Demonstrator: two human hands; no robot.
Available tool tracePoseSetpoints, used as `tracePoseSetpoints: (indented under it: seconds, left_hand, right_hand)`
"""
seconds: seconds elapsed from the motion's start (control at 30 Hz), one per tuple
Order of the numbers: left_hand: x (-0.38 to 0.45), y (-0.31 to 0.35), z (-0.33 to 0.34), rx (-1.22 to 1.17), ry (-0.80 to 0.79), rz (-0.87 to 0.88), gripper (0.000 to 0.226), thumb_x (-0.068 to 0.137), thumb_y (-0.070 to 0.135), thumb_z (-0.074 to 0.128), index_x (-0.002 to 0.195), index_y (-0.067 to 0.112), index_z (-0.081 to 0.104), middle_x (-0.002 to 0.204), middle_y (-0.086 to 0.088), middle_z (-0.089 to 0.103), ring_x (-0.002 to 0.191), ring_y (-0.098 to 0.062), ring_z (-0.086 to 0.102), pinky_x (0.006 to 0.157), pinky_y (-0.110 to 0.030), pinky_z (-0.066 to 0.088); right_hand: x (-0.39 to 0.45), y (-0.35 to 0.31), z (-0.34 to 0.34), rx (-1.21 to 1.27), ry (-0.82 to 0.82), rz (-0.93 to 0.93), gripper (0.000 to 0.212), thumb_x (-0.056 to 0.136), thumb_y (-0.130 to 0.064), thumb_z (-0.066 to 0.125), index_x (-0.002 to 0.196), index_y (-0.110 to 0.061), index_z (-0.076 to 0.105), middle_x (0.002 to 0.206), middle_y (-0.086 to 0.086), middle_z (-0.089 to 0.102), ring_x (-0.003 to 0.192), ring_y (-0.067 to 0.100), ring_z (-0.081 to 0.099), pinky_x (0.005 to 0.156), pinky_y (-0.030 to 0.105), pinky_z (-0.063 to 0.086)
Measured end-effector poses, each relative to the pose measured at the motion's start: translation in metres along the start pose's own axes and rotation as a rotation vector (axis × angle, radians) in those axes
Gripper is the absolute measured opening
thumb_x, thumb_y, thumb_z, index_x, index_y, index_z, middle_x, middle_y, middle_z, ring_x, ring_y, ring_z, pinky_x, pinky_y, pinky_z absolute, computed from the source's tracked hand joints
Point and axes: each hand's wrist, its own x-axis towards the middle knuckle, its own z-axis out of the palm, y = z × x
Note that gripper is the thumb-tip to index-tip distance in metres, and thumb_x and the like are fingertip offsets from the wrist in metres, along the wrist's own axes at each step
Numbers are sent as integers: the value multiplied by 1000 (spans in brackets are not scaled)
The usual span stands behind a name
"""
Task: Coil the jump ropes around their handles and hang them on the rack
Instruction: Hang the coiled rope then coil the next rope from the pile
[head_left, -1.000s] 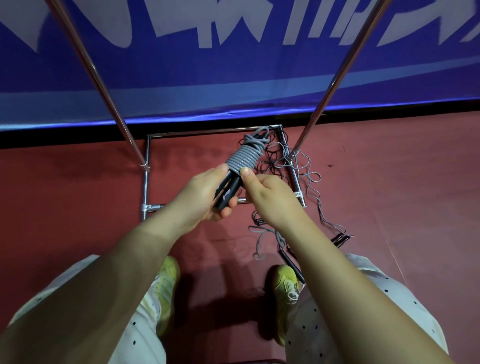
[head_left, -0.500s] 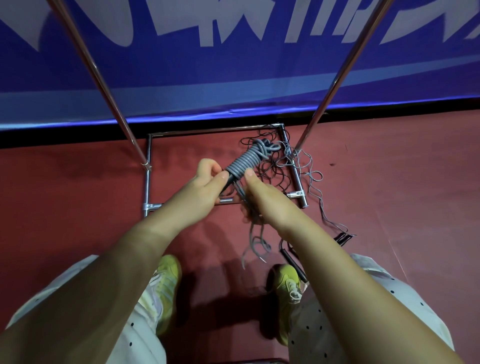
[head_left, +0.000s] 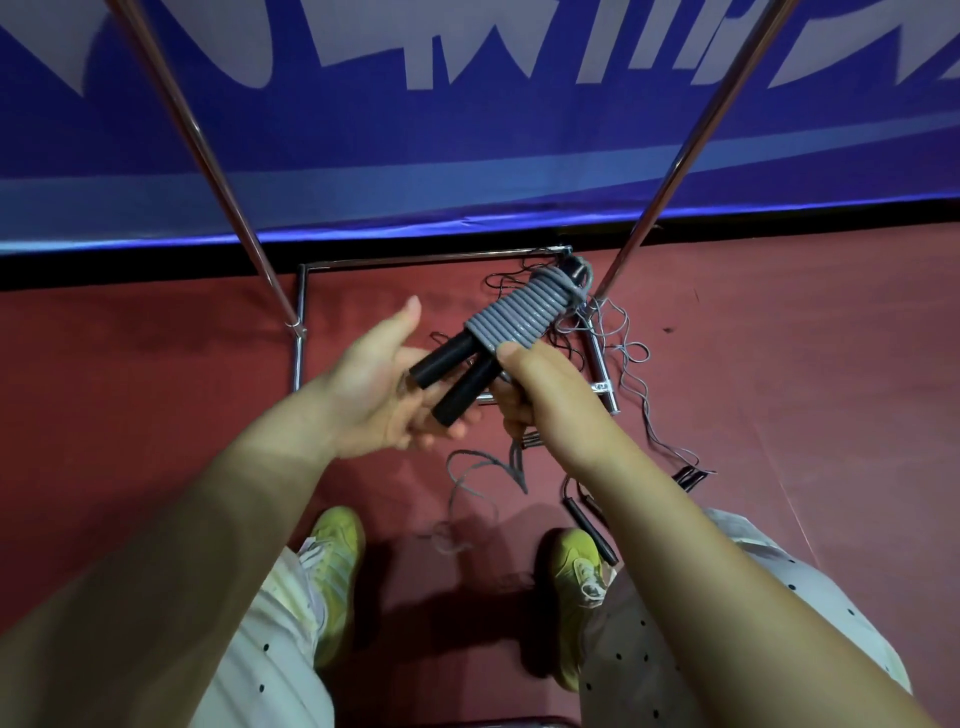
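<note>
At centre frame in the head view, the right hand (head_left: 524, 384) grips a coiled rope (head_left: 524, 314), thumb pressed on the near end of the grey windings and the other fingers curled beneath. The coil slants toward the upper right, wound round two black handles (head_left: 457, 379) whose bare ends stick out toward the lower left, side by side. A loose grey tail (head_left: 483, 467) hangs down from under the right hand and curls on the floor (head_left: 156, 389).

Left of the handles, the left hand (head_left: 379, 384) lies open, palm up, thumb raised and fingers spread under the handle ends; whether they touch the handles is hard to say from this angle.

Behind the hands stands the rack (head_left: 395, 262): two chrome poles rise to the upper left and upper right of the frame from a rectangular chrome base on the red floor. Right of centre, over the base's right rail, lies a tangle of loose ropes (head_left: 618, 353), thin grey and dark strands, with more black handles (head_left: 592, 525) at lower right, just beside the right shoe (head_left: 576, 571). The left shoe (head_left: 332, 551), also yellow, sits at lower centre. A blue banner (head_left: 467, 130) with white lettering fills the top of the frame.
</note>
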Motion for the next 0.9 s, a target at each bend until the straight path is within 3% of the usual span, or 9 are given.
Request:
tracePoseSetpoints:
  seconds: [0.07, 0.13, 0.3, 0.43, 0.6, 0.67, 0.73, 0.8, 0.9]
  left_hand:
    - [-3, -1, 0, 9, -125, -62, 86, 86, 72, 12, 74, 9, 69, 65, -12, 62, 51, -22, 57, 49, -25, 34]
    - [-3, -2, 5, 50, -158, -82, 83, 86, 72, 11, 73, 9, 63, 60, -8, 55, 49, -19, 49, 49, -26, 31]
    - [1, -4, 7, 46, -69, -60, 77, 92, 67, 14, 75, 8, 60, 56, -6, 49, 46, -17, 44, 50, -27, 33]
    - [2, -4, 9, 51, 19, -43, 70, 95, 64, 17, 80, 10, 58, 56, -5, 50, 45, -15, 44, 51, -27, 32]
    - [4, -4, 12, 52, 118, 23, 62, 96, 63, 19, 85, 13, 54, 56, -5, 51, 43, -16, 45, 48, -23, 36]
    - [5, -4, 13, 48, 139, 44, 61, 96, 62, 20, 86, 13, 54, 56, -5, 51, 43, -15, 44, 50, -24, 36]
    - [7, -4, 13, 45, 170, 84, 60, 97, 61, 21, 84, 13, 56, 54, -3, 51, 43, -14, 44, 50, -24, 35]
    - [8, -2, 13, 33, 198, 136, 59, 98, 58, 22, 81, 13, 56, 53, -2, 52, 42, -14, 42, 49, -24, 35]
    - [7, 1, 13, 45, 229, 181, 61, 99, 56, 21, 76, 13, 56, 52, -1, 52, 43, -14, 42, 52, -26, 36]
  right_hand:
    - [-3, 0, -1, -98, 6, -64, 26, 84, -32, 40, 61, -32, 53, 54, -14, 46, 48, 1, 38, 57, 27, 31]
    - [-4, 0, -1, -71, -22, -75, 21, 84, -30, 41, 66, -27, 49, 55, -13, 50, 48, 0, 42, 53, 23, 33]
    - [1, -2, -8, -99, -121, 118, 29, 90, -40, 40, 82, -15, 51, 67, -3, 53, 53, 11, 48, 54, 31, 42]
    - [2, -4, -11, -129, -79, 247, 37, 100, -42, 42, 87, -10, 55, 60, 0, 50, 53, 17, 45, 60, 34, 43]
    - [3, -2, -8, -169, -24, 228, 49, 97, -51, 41, 68, -12, 48, 56, 4, 42, 48, 16, 36, 51, 29, 33]
    - [5, 1, -8, -211, 15, 200, 53, 96, -55, 43, 61, -16, 48, 51, 1, 47, 50, 18, 45, 61, 38, 47]
    - [6, 2, -9, -227, 56, 169, 55, 95, -56, 42, 55, -19, 49, 46, -3, 50, 55, 21, 56, 74, 45, 50]
    - [6, -2, -8, -83, 72, 178, 54, 98, -51, 39, 59, -15, 50, 42, -4, 43, 50, 21, 53, 68, 36, 46]
    - [6, -9, -8, 226, 52, 226, 53, 97, -54, 33, 72, -11, 53, 47, -7, 30, 38, 10, 26, 46, 24, 38]
